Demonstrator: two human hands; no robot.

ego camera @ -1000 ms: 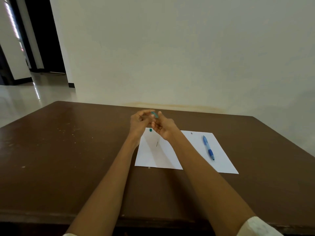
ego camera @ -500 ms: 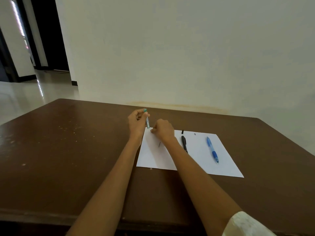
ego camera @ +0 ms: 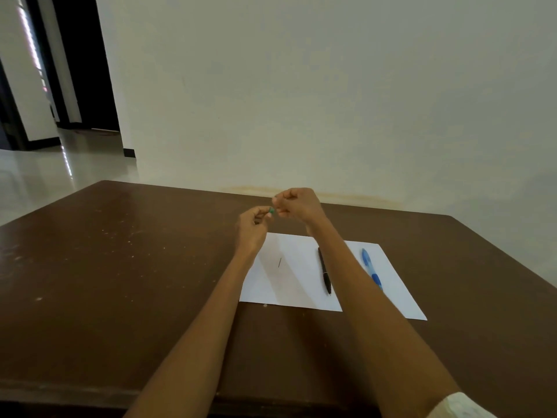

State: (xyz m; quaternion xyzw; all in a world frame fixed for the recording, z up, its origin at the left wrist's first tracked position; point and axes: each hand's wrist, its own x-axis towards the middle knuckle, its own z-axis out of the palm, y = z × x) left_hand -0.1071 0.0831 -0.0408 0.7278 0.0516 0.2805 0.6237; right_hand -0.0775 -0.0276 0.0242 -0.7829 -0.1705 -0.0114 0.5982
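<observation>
Both hands are raised above the far end of a white paper sheet (ego camera: 301,285) on the brown table (ego camera: 120,282). My left hand (ego camera: 253,226) pinches a small green piece (ego camera: 272,210) between thumb and fingertip. My right hand (ego camera: 298,205) is curled, and its fingertips meet the same piece from the right. Whether anything else is between those fingers is too small to tell. On the sheet lie a black pen (ego camera: 324,271), a blue pen (ego camera: 371,268) and a thin dark sliver (ego camera: 280,262).
The table's far edge runs along a pale wall (ego camera: 331,101). To the left, a shiny floor (ego camera: 45,176) leads to a dark doorway. My forearms cross the table's near edge, and the right one covers part of the sheet.
My right hand has lifted off the paper and joined my left hand in the air. The black pen now lies in plain view on the sheet.
</observation>
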